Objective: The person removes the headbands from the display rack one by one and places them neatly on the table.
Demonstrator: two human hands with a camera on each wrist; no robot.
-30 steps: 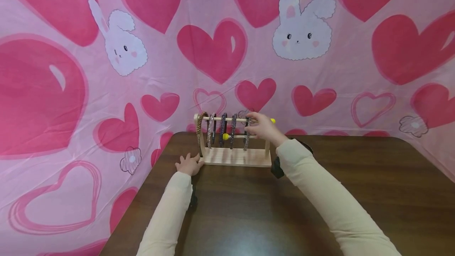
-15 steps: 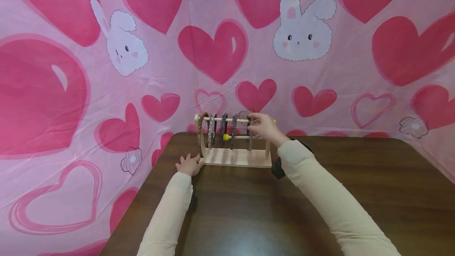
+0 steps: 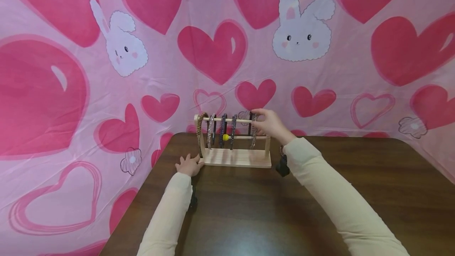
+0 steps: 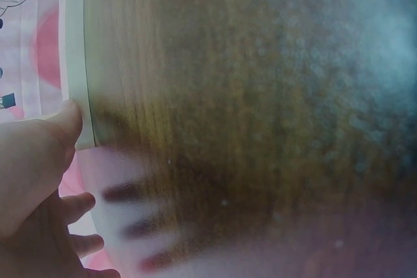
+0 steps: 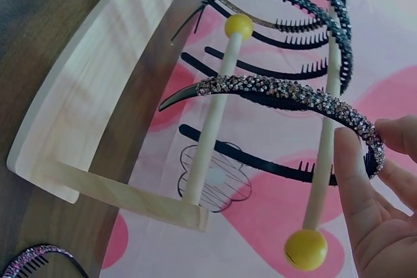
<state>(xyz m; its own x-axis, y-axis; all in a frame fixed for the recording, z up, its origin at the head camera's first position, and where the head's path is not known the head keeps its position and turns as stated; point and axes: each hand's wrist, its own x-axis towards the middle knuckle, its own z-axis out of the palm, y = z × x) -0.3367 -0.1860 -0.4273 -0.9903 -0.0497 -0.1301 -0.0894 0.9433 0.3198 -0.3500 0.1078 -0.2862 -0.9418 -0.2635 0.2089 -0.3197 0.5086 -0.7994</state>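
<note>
My right hand pinches a headband studded with glittery stones, thumb and fingers at its curved top. This headband hangs over the upper rod of a wooden rack, toward the rod's right end with its yellow ball. My left hand rests at the left end of the rack's base with fingers spread; the left wrist view shows its thumb on the base's edge. Farther left on the rack hang several more headbands, among them a gold-brown one and a dark beaded one.
A shorter lower rod ends in a yellow ball. The rack stands on a dark brown wooden table, near a pink cloth printed with hearts and rabbits. Another sparkly headband lies on the table beyond the rack's right end.
My right hand has slid the glittery headband to the right along the upper rod, away from the other headbands. The left hand stays in place at the rack's base.
</note>
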